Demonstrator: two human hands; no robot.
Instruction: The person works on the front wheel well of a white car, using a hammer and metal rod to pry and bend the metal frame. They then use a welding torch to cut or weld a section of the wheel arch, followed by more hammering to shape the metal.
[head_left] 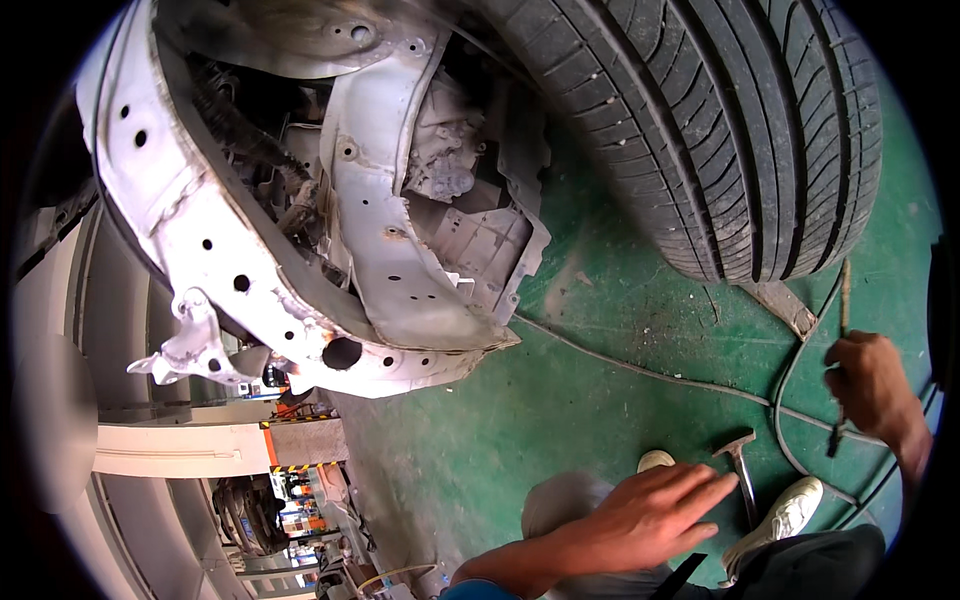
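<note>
My left hand (655, 512) is in the lower middle, palm down with its fingers stretched out and nothing in them. At the right, my right hand (870, 380) is closed around a thin, brownish rod (846, 295). The rod sticks out above and below the fist, and its lower end is dark; its exact kind does not show. A hammer (742, 475) with a narrow, pointed head lies on the green floor between my left hand and a pale shoe (795, 510). Ahead of both hands is a big black tyre (700, 130).
Left of the tyre, a stripped white car-body section (370, 250) with bare, jagged edges juts over the floor (480, 450). A grey hose (660, 378) loops across the floor near my right hand. A wooden block (785, 305) touches the tyre's lower edge. Another vehicle (248, 515) stands far left.
</note>
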